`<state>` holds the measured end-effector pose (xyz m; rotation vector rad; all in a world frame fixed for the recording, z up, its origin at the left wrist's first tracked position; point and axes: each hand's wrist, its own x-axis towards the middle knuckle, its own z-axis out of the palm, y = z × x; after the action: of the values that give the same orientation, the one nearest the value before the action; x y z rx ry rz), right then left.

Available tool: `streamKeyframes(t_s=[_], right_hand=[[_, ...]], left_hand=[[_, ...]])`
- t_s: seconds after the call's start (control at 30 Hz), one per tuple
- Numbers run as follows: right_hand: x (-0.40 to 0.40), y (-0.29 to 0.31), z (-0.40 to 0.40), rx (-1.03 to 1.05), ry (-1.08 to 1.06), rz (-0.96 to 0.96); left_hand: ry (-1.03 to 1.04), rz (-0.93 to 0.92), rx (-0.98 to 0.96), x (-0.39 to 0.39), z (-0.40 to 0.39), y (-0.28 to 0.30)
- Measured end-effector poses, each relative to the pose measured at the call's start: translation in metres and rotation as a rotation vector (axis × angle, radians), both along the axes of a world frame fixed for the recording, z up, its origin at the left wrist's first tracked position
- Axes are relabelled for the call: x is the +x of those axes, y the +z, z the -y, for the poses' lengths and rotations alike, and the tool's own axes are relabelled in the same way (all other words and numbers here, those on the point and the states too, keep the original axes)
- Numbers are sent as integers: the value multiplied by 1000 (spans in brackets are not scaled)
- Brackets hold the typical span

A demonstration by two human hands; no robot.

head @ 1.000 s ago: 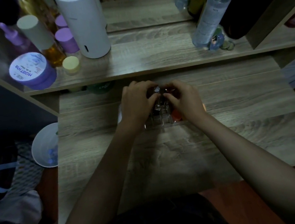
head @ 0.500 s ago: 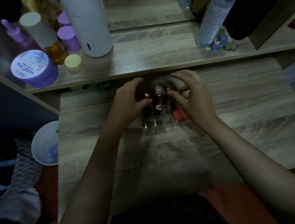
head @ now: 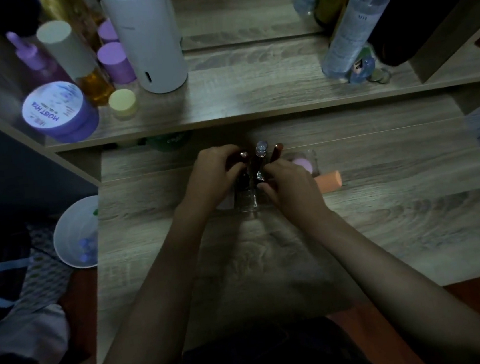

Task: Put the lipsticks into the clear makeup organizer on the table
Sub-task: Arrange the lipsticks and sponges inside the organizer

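- Clear makeup organizer (head: 248,203): stands on the tabletop (head: 387,225) midway between its left and right edges, nearer the far edge; largely hidden behind both hands.
- Lipsticks: three stand in the organizer, long axes near upright, tops leaning toward the far edge; a dark one with a metallic cap (head: 243,155) at left, a clear-topped one (head: 260,149) in the middle, a reddish-brown one (head: 277,151) at right.
- Left hand (head: 217,175): fingers curled around the dark lipstick, grasping it just below its cap.
- Right hand (head: 288,186): fingertips (head: 267,170) pressed at the organizer beside the middle lipstick; whether they grip anything cannot be told.
- Orange makeup sponge (head: 330,181): lies on the tabletop just right of the right hand, long axis left to right.
- Small clear pot with a lilac lid (head: 304,162): just beyond the sponge.
- Raised shelf (head: 253,96) along the far edge: purple jar (head: 59,112), white cylinder (head: 146,37), spray bottle (head: 355,22).
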<state>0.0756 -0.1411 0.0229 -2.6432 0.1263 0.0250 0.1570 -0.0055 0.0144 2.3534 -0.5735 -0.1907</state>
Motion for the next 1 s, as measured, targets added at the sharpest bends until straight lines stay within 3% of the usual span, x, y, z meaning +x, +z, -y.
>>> streamKeyframes(t_s=[0.57, 0.77, 1.0], right_hand=[[4, 0, 5, 5, 38, 80], [-8, 20, 15, 82, 28, 197], [-23, 38, 44, 217, -170, 335]], left_hand=[[47, 30, -19, -4, -5, -1], [155, 71, -141, -19, -25, 8], [79, -27, -96, -37, -21, -6]])
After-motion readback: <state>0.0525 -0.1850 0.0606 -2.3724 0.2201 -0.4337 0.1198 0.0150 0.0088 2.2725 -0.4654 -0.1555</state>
